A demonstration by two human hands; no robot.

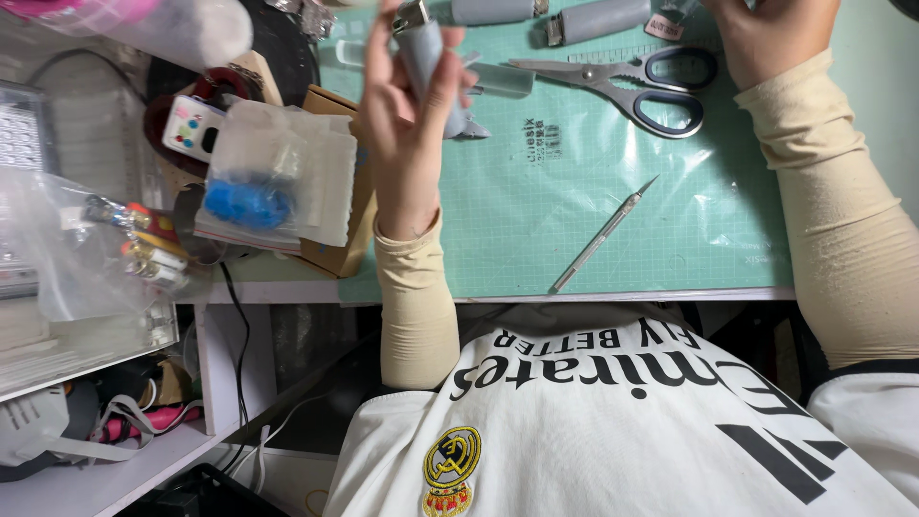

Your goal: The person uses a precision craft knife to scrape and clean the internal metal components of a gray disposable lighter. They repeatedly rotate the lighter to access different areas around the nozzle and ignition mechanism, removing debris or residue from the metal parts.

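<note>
1. Head view: left hand (407,105) is gripping a grey lighter (421,48), fingers wrapped round its body, metal top pointing up, raised above the green cutting mat (574,211).
2. Right hand (761,33) is resting at the mat's far edge, mostly cut off by the frame; cannot tell whether it is spread or closed.
3. Scissors (637,81) are lying shut on the mat between the two hands.
4. A craft knife (603,235) is lying aslant nearer the body.
5. A clear bag with blue pieces (254,196) is sitting left of the mat.
</note>
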